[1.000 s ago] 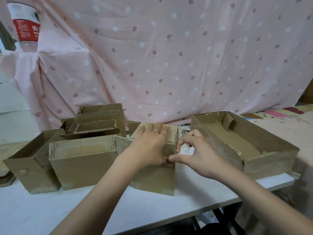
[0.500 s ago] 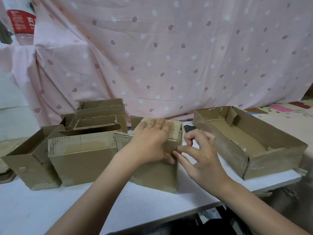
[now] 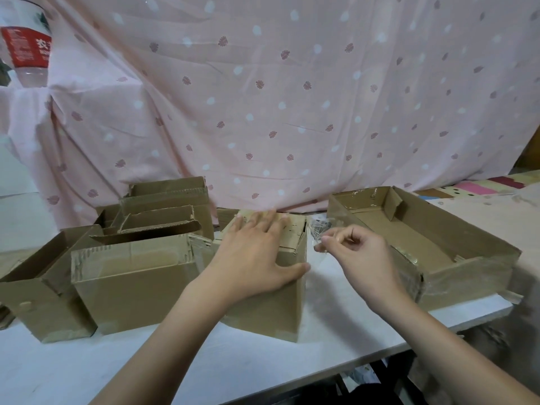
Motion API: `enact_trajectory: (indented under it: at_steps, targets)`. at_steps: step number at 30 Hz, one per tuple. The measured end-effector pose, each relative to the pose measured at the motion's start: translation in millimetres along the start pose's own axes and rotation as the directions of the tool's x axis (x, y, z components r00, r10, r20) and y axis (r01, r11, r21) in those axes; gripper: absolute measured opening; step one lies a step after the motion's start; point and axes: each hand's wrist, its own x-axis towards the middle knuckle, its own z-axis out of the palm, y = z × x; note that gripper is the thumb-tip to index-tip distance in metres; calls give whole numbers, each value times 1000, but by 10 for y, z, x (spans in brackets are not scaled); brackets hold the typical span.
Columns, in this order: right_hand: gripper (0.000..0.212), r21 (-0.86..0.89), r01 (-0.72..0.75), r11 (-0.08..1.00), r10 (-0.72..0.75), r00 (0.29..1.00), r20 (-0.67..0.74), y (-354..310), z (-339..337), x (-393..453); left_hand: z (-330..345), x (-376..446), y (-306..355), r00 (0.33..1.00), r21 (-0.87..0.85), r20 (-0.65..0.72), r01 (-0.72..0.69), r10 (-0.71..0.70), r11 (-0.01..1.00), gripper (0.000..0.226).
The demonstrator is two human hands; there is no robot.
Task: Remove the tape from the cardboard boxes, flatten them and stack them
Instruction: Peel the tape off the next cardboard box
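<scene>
Two hands work at the small box (image 3: 280,276) in the head view, mid-table (image 3: 87,372). If the clear tape (image 3: 317,236) is thin, it may snap or tear the cardboard. The left hand (image 3: 254,258) lies flat, fingers straight, pressing the box top. Just right of the box, the right hand (image 3: 359,252) pinches the tape strip, which runs back to the box's top edge.
</scene>
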Motion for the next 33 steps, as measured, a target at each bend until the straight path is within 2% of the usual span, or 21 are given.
enact_trajectory:
  at_steps: [4, 6, 9, 11, 13, 15, 17, 18, 20, 21, 23, 25, 27, 31, 33]
  targets:
    - [18, -131, -47, 990, 38, 997, -71, 50, -9, 91, -21, -36, -5, 1000, 2, 2, -7, 7, 1000, 93]
    - [21, -149, -93, 984, 83, 994, -76, 43, -46, 115, -40, -59, -6, 1000, -11, -2, -15, 15, 1000, 92]
    - [29, -21, -148, 989, 147, 988, -56, 17, -101, 115, -78, -93, -15, 1000, -37, 1, -24, 24, 999, 93]
    - [45, 9, -157, 988, 157, 988, -1, 36, -193, 147, -95, -105, -12, 999, -39, 7, -32, 32, 999, 93]
    - [47, -98, -112, 989, 129, 975, 180, -13, -285, 163, -106, -104, 11, 999, -39, 14, -34, 34, 999, 92]
    - [42, -64, -44, 997, 60, 954, 293, -107, -313, 195, -127, -90, 47, 999, -51, 24, -35, 36, 998, 89]
    - [42, -5, 44, 999, -42, 967, 250, -252, -268, 239, -147, -70, 89, 998, -52, 39, -38, 40, 998, 81]
    - [38, -62, 126, 990, -109, 969, 220, -326, -231, 276, -157, -56, 115, 998, -39, 48, -38, 40, 999, 78]
    - [21, -350, 314, 882, -211, 930, 302, -481, -149, 366, -174, -27, 168, 996, 0, 78, -36, 36, 999, 79]
    - [12, -472, 347, 811, -171, 911, 376, -532, -106, 426, -174, -23, 189, 995, 18, 94, -38, 36, 999, 80]
    - [22, -619, 351, 702, -19, 879, 477, -609, -20, 535, -173, -35, 203, 994, 37, 101, -41, 37, 998, 79]
    - [27, -657, 326, 680, 92, 851, 518, -678, 54, 606, -161, -64, 196, 994, 37, 100, -37, 33, 999, 79]
    - [18, -653, 293, 698, 147, 834, 532, -725, 75, 671, -147, -93, 186, 995, 35, 95, -34, 30, 999, 85]
    - [9, -705, 362, 610, 188, 798, 572, -786, 65, 791, -130, -93, 196, 996, 31, 81, -43, 40, 999, 87]
    - [3, -722, 428, 544, 162, 790, 591, -791, 91, 792, -119, -76, 189, 997, 27, 71, -40, 38, 999, 86]
